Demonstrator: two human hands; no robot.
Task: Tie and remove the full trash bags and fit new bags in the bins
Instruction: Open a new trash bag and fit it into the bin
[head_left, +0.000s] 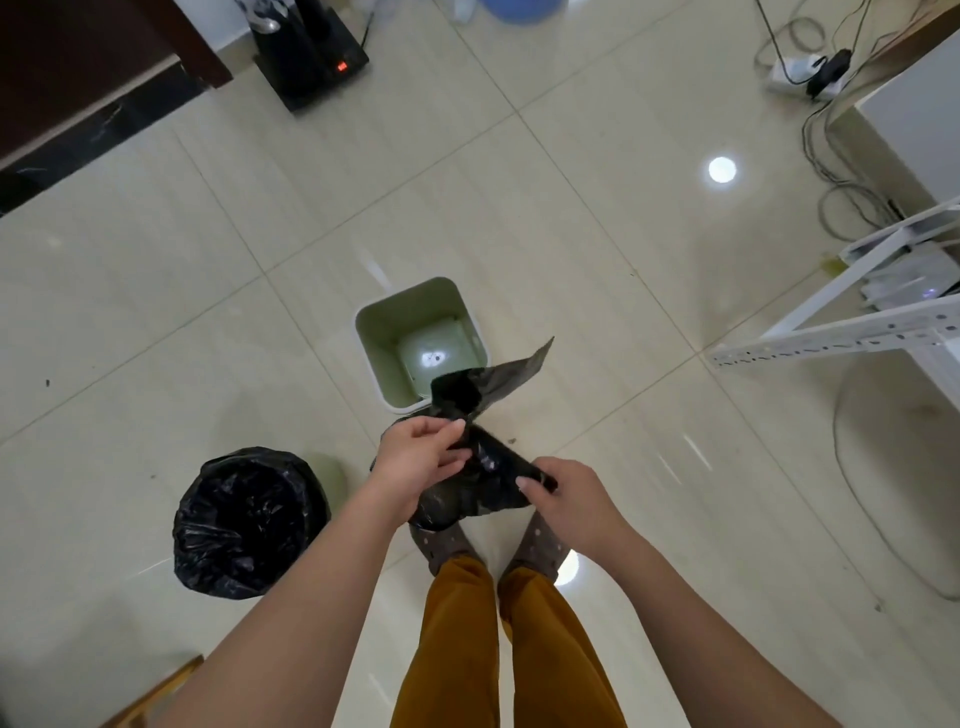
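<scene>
Nearest the camera, two bare forearms reach forward above mustard-coloured trousers and dotted grey slippers. The left hand and the right hand both grasp a new black bag, held in the air over the feet. The left hand's fingers and thumb pinch the crumpled plastic at its upper left, and the right hand's fingers curl round a fold at its lower right. One flat corner of the bag sticks up and to the right, overlapping the near rim of the empty bin.

To the left on the tiled floor stands a round bin lined with a black bag, its mouth open.

Just beyond the hands sits the empty square bin, pale green inside, with no liner.

Farther right stands a white metal frame with cables trailing behind it. At the far left a black appliance shows a small red light.
</scene>
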